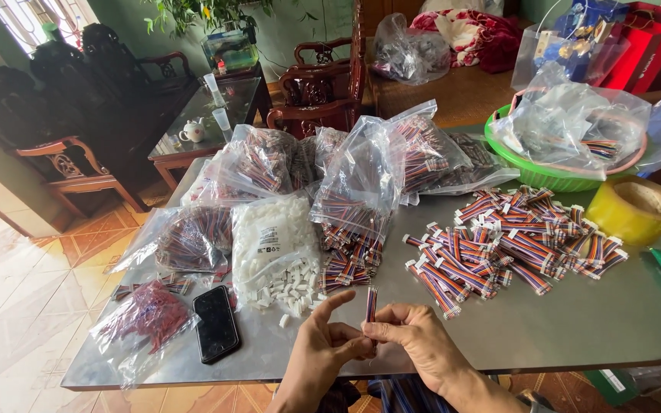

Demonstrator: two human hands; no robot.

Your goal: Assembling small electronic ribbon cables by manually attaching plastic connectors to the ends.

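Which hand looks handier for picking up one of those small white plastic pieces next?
Probably the left hand: the white pieces lie just beyond it, and its fingers look half free. The right hand pinches the wire bundle.

There are two hands, the left hand point(323, 344) and the right hand point(415, 340). One black phone point(216, 323) lies on the table. There is one yellow tape roll point(634, 209), one green basket point(529, 172) and one small white teapot point(192, 131).

Location: home living room in use as a workspace. Indicators: carved wooden armchairs point(323, 84), glass tea table point(208, 115), tiled floor point(17, 291), houseplant point(200, 11).
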